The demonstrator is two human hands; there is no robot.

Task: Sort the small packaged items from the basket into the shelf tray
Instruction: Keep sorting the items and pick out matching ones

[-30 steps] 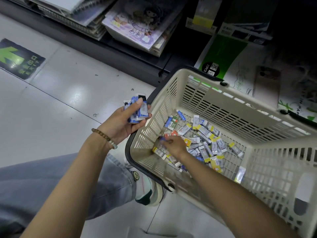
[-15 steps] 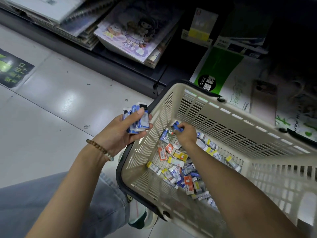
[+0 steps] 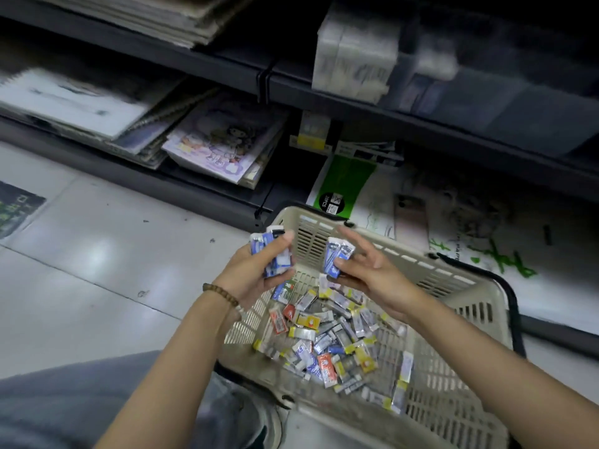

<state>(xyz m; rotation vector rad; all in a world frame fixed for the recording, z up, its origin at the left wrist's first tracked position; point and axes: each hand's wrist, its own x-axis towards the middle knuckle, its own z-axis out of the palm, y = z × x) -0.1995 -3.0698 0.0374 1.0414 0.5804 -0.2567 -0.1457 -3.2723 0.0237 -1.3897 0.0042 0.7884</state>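
A person crouches over a cream plastic shopping basket (image 3: 421,262) that stands on a shop floor, with both bare hands raised above its far left corner.

The left hand (image 3: 256,273), which wears a bead bracelet (image 3: 220,291) at the wrist, hovers over the basket's left rim. Its fingers curl round a bundle of blue-and-white packets (image 3: 274,254), and the thumb presses across the top of them.

The right hand (image 3: 372,273) is over the basket's inside, just right of the left hand. Its thumb and forefinger pinch two or three matching blue packets (image 3: 338,256), while its other fingers (image 3: 366,254) are spread and straight.

Both sets of packets stand nearly upright with their long axes roughly parallel. They are close but not touching, with a strip of the basket's slotted wall showing between them. The pinched packets lie to the right of the left hand's bundle, so adding them to it would likely take only a short sideways pass.

Many loose packets (image 3: 324,335) in blue, yellow, red and silver cover the basket's floor, so the sorting looks far from finished.

Dark shelves rise beyond the basket. Blurred clear bins (image 3: 486,102) sit on the shelf above it. I cannot tell whether one of them is the tray the packets are meant for.
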